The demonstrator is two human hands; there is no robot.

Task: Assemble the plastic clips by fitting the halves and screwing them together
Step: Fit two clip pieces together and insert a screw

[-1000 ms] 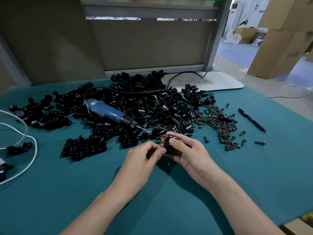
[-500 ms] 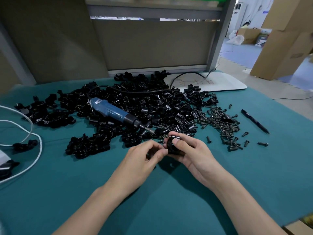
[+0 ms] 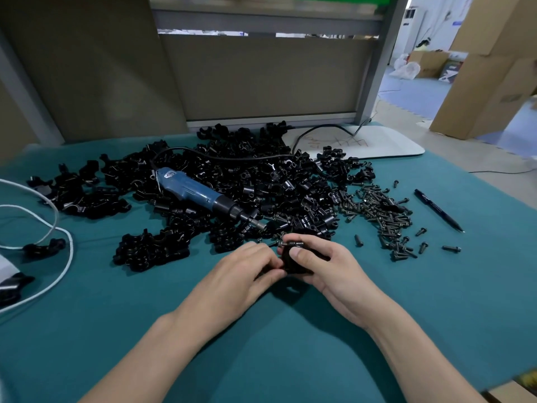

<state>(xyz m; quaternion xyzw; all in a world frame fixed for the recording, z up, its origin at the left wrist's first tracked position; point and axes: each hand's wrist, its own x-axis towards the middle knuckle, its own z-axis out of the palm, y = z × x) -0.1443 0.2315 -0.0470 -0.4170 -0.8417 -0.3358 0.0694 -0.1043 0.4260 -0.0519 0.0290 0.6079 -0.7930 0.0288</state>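
My right hand (image 3: 325, 266) grips a black plastic clip (image 3: 292, 258) just above the green table cover, thumb across its near face. A screw sticks out of the clip's top left corner. My left hand (image 3: 247, 271) pinches the clip's left side with thumb and fingertips. Behind my hands spreads a big heap of black clip halves (image 3: 261, 181). A blue electric screwdriver (image 3: 200, 196) lies on that heap, its bit pointing at my hands. A pile of dark screws (image 3: 380, 216) lies to the right.
A smaller cluster of clip pieces (image 3: 151, 248) lies left of my hands. White cable (image 3: 58, 228) loops at the left edge. A black pen (image 3: 437, 209) lies right of the screws. A white board (image 3: 363, 141) and grey partition stand behind; the table edge is far right.
Both hands stay on the clip with only slight finger shifts. The view has drifted a little, so the table contents sit slightly lower and to the right.
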